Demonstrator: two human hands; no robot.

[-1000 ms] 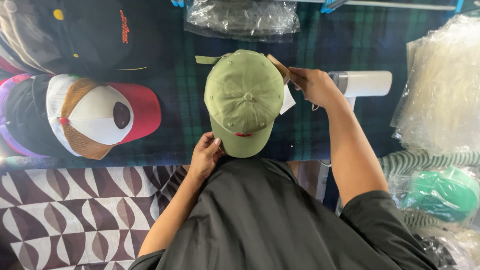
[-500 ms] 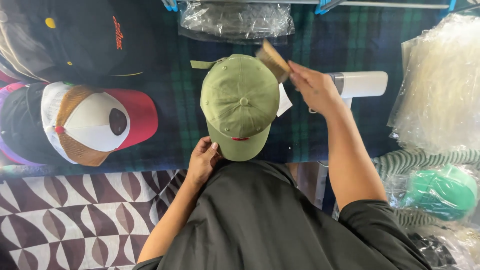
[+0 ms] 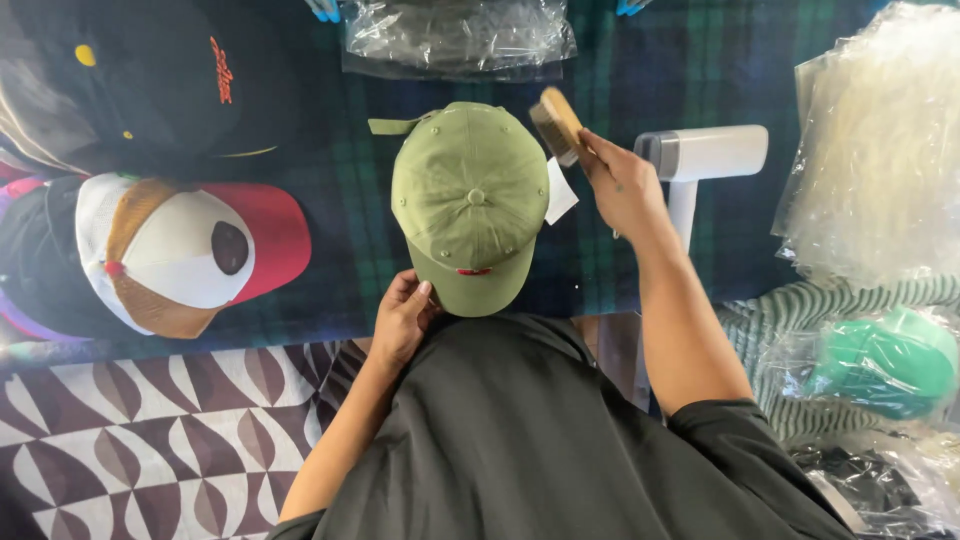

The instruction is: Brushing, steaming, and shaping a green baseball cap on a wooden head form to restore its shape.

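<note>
The left hand pinches the brim edge of the olive-green cotton cap, centred on the dark plaid surface. The right hand grips a small wooden brush at the cap's rear right edge, with bare cloth between it and the white handheld steamer.

Left hand curled low; right hand raised, fingers clenched.

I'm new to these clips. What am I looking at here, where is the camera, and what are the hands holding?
There is no machine: a camera worn on a person's head looks down at their own bare hands. The left hand grips the brim of a green cap lying on a dark plaid cloth. The right hand holds a wooden brush at the cap's edge. To the left lie a white and red cap and a black cap; to the right, a white handheld appliance and clear plastic bags.
</note>
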